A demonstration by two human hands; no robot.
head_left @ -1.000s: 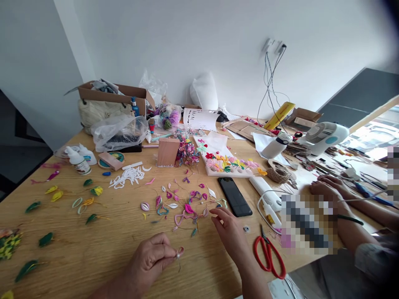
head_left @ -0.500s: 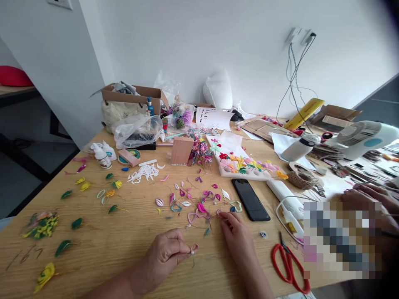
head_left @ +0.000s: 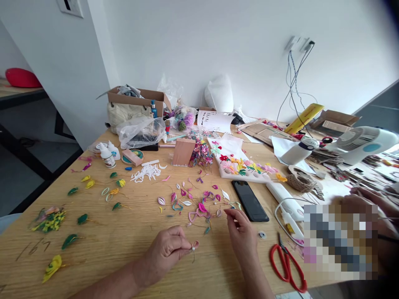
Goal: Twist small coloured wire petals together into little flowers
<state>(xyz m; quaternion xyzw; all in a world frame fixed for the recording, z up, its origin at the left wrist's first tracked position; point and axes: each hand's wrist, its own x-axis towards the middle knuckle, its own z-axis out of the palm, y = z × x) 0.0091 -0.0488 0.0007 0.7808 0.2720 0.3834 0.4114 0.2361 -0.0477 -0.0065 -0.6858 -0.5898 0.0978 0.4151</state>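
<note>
My left hand [head_left: 166,248] rests on the wooden table [head_left: 124,236], its fingers pinched on a small pink petal piece with a white bead [head_left: 194,246]. My right hand [head_left: 241,232] lies to the right of it, fingertips closed together at the edge of a scatter of pink, purple and white petal pieces [head_left: 199,203]. Whether those fingertips hold a piece is too small to tell. A black phone [head_left: 249,200] lies just beyond the right hand.
Red scissors [head_left: 285,265] lie right of my right hand. Green and yellow leaf pieces [head_left: 81,207] dot the left. A wooden block [head_left: 183,151], a white board of flowers [head_left: 243,166], glue bottles [head_left: 106,154], boxes and a fan [head_left: 358,143] stand further back. Another person's hands [head_left: 364,199] work at the right.
The view has shifted slightly. My right hand has moved a little right along the petal pile, fingertips now pinched together. The left hand keeps its pinch on the beaded petal.
</note>
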